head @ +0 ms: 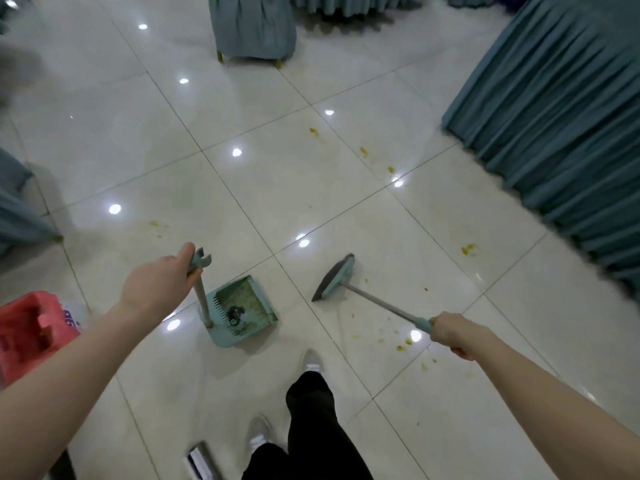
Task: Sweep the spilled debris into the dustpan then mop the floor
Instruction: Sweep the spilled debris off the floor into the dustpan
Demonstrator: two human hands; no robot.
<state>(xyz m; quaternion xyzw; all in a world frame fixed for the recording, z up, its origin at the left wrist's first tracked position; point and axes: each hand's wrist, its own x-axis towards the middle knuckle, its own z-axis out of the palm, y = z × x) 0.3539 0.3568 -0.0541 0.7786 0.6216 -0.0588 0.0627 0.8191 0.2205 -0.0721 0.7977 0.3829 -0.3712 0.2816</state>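
My left hand (pixel 162 282) grips the top of the upright handle of a teal dustpan (pixel 242 310), which rests on the tiled floor and holds dark and yellowish scraps. My right hand (pixel 453 332) grips the handle end of a teal broom (pixel 337 277); its dark bristle head sits on the floor just right of the dustpan. Yellow debris (pixel 403 342) lies scattered under the broom handle. More yellow spots (pixel 467 250) lie further right and up the floor (pixel 363 151).
A table with a teal skirt (pixel 561 109) runs along the right. A covered chair (pixel 254 27) stands at the top, another at the left edge (pixel 17 206). A red container (pixel 31 330) sits at the lower left. My legs and grey shoes (pixel 311 362) are below the dustpan.
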